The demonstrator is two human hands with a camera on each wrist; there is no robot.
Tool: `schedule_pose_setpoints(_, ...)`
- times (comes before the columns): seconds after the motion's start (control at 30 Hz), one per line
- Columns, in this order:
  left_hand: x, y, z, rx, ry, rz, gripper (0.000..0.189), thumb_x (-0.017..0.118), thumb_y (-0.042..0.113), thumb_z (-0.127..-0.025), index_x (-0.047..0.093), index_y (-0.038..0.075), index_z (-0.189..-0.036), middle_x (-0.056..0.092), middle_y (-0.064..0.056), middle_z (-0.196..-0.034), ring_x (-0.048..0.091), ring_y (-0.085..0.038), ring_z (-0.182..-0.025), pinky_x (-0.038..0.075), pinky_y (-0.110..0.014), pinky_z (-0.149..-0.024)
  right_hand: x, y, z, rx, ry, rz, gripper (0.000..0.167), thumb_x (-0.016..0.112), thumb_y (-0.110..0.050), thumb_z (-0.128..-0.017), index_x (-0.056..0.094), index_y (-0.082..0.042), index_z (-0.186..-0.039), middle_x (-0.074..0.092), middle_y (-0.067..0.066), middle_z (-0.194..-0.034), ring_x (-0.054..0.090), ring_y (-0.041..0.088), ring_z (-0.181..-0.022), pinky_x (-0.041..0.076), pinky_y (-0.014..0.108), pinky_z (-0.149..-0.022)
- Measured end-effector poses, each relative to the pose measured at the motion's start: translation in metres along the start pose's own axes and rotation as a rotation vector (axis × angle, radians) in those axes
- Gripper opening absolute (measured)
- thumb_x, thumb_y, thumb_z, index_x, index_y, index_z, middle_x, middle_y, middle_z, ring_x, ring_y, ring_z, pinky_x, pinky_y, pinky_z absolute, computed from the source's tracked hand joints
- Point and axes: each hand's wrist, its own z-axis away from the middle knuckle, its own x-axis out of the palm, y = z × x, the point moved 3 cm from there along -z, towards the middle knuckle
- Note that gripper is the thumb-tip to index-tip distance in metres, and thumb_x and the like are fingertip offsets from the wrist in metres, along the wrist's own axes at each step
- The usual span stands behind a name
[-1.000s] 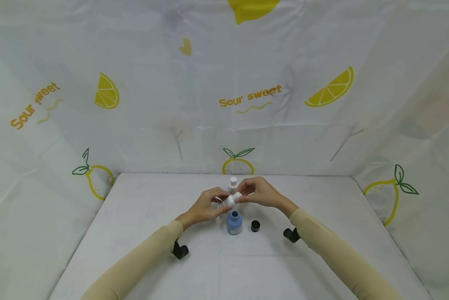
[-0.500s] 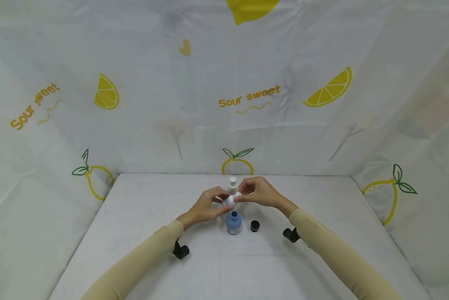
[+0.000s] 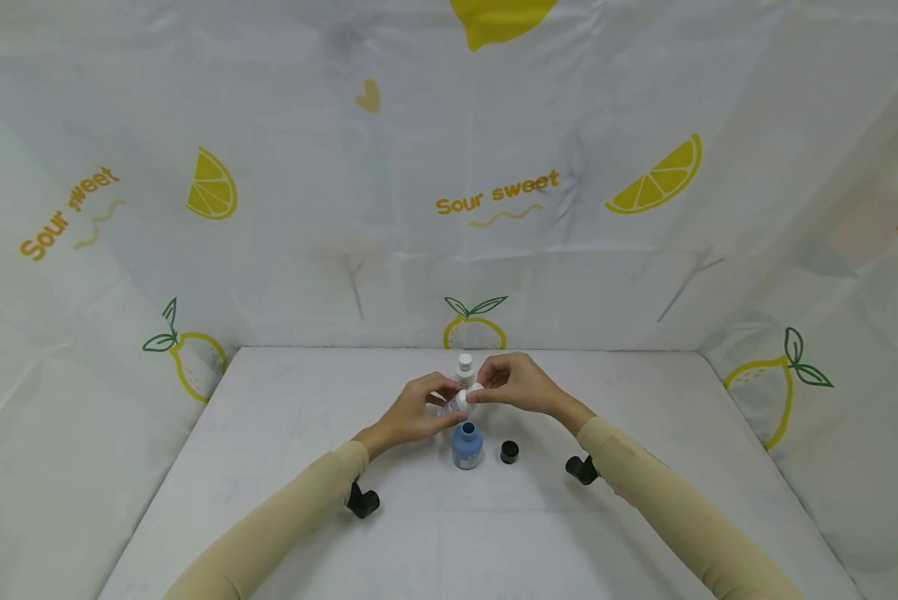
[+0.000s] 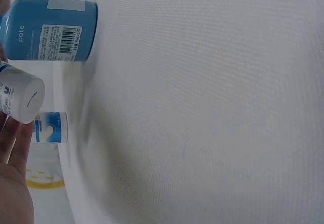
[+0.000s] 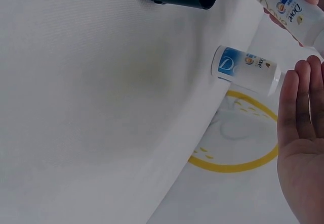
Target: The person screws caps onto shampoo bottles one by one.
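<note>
My left hand grips a small white Dove bottle, tilted with its top up to the right. The thumb and fingers of my right hand pinch the bottle's white cap, partly hidden by them. Just in front of the hands stands an uncapped blue bottle, its dark mouth facing up; its barcode label shows in the left wrist view. A black cap lies to its right. Behind the held bottle, a second white Dove bottle with a blue lower part stands upright, capped.
A white cloth covers the table. A white curtain printed with lemons hangs behind and at both sides. Black wrist cameras stick out under the cuffs of both beige sleeves.
The right thumb and fingers have shifted slightly over the white cap and cover more of it now. The left hand, the blue bottle and the black cap keep their places.
</note>
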Motion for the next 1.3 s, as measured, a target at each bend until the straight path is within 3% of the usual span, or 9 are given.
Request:
schedule_pose_setpoints(0.13, 0.0, 0.002, 0.0, -0.011, -0.005, 0.004, 0.039, 0.09, 0.013, -0.09, 0.074, 0.003, -0.123, 0.075, -0.011, -0.113, 0.075, -0.023, -0.104, 0.069, -0.033, -0.089, 0.0, 0.0, 0.0, -0.001, -0.001, -0.003, 0.022, 0.094, -0.024, -0.086, 0.075, -0.014, -0.091, 0.074, 0.001, -0.089, 0.068, 0.009, -0.078, 0.062, 0.021, -0.077)
schedule_pose_setpoints(0.5, 0.004, -0.006, -0.001, -0.03, -0.028, 0.035, 0.037, 0.086, 0.014, -0.094, 0.073, 0.002, -0.126, 0.076, -0.014, -0.12, 0.078, -0.029, -0.11, 0.067, -0.027, -0.093, -0.004, -0.001, 0.008, 0.006, -0.009, -0.024, 0.019, 0.091, -0.019, -0.089, 0.076, -0.012, -0.098, 0.077, 0.004, -0.098, 0.072, 0.009, -0.084, 0.065, 0.023, -0.084)
schedule_pose_setpoints(0.77, 0.01, -0.014, 0.0, -0.083, -0.052, 0.063, 0.038, 0.084, 0.015, -0.096, 0.07, 0.0, -0.128, 0.077, -0.016, -0.125, 0.078, -0.031, -0.115, 0.066, -0.026, -0.098, -0.013, 0.001, 0.016, 0.026, -0.017, -0.065, 0.023, 0.088, -0.018, -0.092, 0.076, -0.005, -0.105, 0.078, 0.009, -0.105, 0.075, 0.012, -0.092, 0.066, 0.027, -0.092)
schedule_pose_setpoints(0.93, 0.012, -0.017, -0.001, -0.096, -0.061, 0.053, 0.038, 0.084, 0.013, -0.096, 0.07, 0.0, -0.129, 0.077, -0.016, -0.127, 0.078, -0.031, -0.116, 0.066, -0.027, -0.099, -0.018, 0.003, 0.023, 0.028, -0.018, -0.074, 0.021, 0.087, -0.017, -0.093, 0.076, -0.006, -0.106, 0.078, 0.01, -0.106, 0.077, 0.015, -0.094, 0.066, 0.031, -0.095)
schedule_pose_setpoints(1.03, 0.012, -0.019, -0.001, -0.097, -0.067, 0.053, 0.04, 0.084, 0.013, -0.096, 0.069, -0.001, -0.131, 0.077, -0.016, -0.129, 0.078, -0.031, -0.117, 0.065, -0.027, -0.1, -0.02, 0.006, 0.029, 0.043, -0.018, -0.082, 0.02, 0.086, -0.017, -0.094, 0.076, -0.007, -0.107, 0.079, 0.009, -0.105, 0.076, 0.016, -0.095, 0.065, 0.026, -0.096)
schedule_pose_setpoints(1.3, 0.015, -0.025, -0.002, -0.104, -0.076, 0.084, 0.04, 0.083, 0.013, -0.097, 0.069, -0.001, -0.132, 0.076, -0.017, -0.13, 0.077, -0.034, -0.12, 0.065, -0.03, -0.101, -0.025, 0.017, 0.046, 0.065, -0.05, -0.078, 0.03, 0.085, -0.015, -0.094, 0.073, 0.004, -0.115, 0.078, 0.017, -0.111, 0.073, 0.013, -0.098, 0.065, 0.026, -0.095)
